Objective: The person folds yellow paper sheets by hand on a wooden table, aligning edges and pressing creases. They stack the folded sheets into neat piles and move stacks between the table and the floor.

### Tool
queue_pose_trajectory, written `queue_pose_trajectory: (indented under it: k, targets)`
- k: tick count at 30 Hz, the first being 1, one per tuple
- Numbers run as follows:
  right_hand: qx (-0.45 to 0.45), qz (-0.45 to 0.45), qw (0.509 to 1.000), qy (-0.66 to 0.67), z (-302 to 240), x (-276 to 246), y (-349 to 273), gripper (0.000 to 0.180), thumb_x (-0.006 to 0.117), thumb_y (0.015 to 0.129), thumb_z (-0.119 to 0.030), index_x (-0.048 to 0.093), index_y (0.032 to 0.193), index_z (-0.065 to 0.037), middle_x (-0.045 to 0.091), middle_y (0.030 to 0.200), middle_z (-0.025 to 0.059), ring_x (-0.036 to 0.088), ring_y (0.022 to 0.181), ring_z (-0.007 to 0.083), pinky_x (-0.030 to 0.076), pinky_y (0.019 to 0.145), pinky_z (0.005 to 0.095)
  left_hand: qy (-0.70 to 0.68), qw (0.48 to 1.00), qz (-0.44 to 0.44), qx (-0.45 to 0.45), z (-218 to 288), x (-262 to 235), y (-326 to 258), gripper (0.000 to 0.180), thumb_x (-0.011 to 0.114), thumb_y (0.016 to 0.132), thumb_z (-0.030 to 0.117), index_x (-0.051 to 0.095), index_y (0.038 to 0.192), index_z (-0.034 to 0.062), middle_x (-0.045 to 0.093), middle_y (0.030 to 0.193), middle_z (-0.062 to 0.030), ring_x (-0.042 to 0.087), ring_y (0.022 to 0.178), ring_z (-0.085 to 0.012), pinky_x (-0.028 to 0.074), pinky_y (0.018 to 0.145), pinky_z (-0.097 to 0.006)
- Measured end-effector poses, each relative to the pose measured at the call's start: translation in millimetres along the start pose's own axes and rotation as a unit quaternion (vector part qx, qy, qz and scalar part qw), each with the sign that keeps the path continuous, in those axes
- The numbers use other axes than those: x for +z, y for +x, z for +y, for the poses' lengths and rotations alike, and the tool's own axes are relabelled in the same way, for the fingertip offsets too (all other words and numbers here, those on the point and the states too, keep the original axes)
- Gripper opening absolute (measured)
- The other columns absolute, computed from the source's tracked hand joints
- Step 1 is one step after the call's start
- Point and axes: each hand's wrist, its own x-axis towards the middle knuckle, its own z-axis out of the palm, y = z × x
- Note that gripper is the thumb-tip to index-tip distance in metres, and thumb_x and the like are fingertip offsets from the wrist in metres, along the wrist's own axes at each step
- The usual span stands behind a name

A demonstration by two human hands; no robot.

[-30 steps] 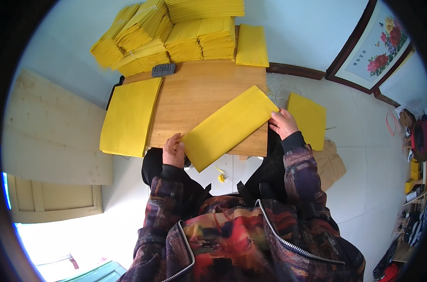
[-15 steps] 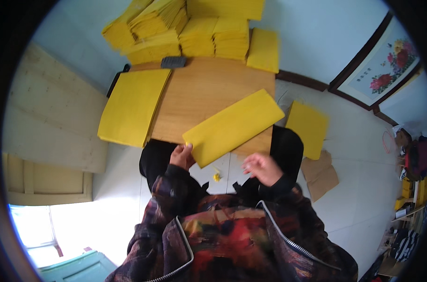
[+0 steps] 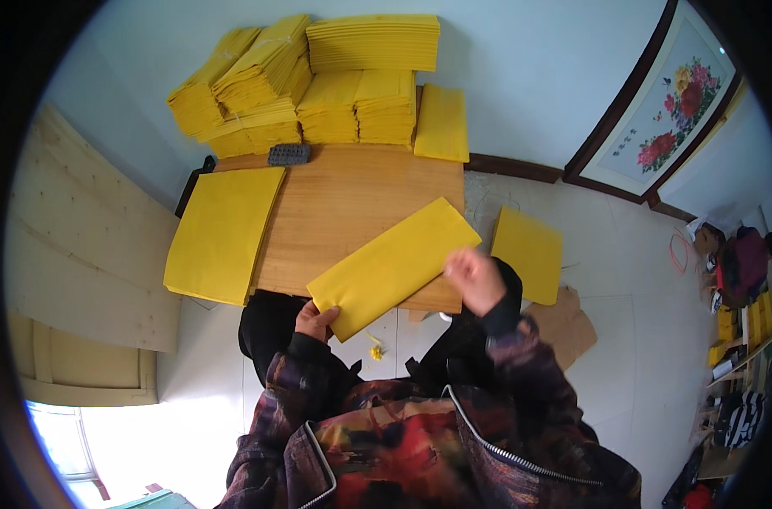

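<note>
One yellow sheet [image 3: 393, 265] lies slantwise across the near edge of the tabletop [image 3: 352, 204], its lower corner overhanging. I judge it light, thin and floppy, likely smooth; best taken at corners or edges, pinched gently to avoid creasing. My left hand [image 3: 316, 321] pinches that lower corner, thumb on top, forearm coming up from below. My right hand [image 3: 473, 278] hovers at the sheet's right end, fingers loosely curled, blurred; I cannot tell whether it touches. Yellow stacks [image 3: 318, 93] stand at the far edge.

Dark multicoloured patterned jacket [image 3: 420, 450], black cuffs, zip
</note>
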Motion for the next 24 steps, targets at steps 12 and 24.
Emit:
queue_pose_trajectory:
  k: [12, 24]
  targets:
    - [0.145, 0.057, 0.984, -0.087, 46.8, -17.7, 22.6, 0.050, 0.068, 0.076, -0.016, 0.050, 0.117, 0.007, 0.064, 0.081, 0.0148, 0.063, 0.072, 0.0228, 0.050, 0.065, 0.0324, 0.437, 0.895, 0.020, 0.084, 76.0, -38.3, 48.5, 0.034, 0.069, 0.072, 0.006, 0.059, 0.105, -0.0015, 0.066, 0.092, -0.0066, 0.063, 0.082, -0.0139, 0.051, 0.073, -0.029]
    - [0.287, -0.085, 0.931, 0.211, 7.7, -13.1, -92.2, 0.040, 0.062, 0.086, -0.018, 0.046, 0.119, -0.003, 0.061, 0.097, 0.0045, 0.060, 0.081, 0.0109, 0.049, 0.065, 0.0246, 0.392, 0.827, 0.052, 0.399, 101.7, 66.3, 124.2, 0.031, 0.067, 0.079, 0.013, 0.055, 0.105, -0.0004, 0.062, 0.093, -0.0102, 0.058, 0.076, -0.0191, 0.048, 0.072, -0.031]
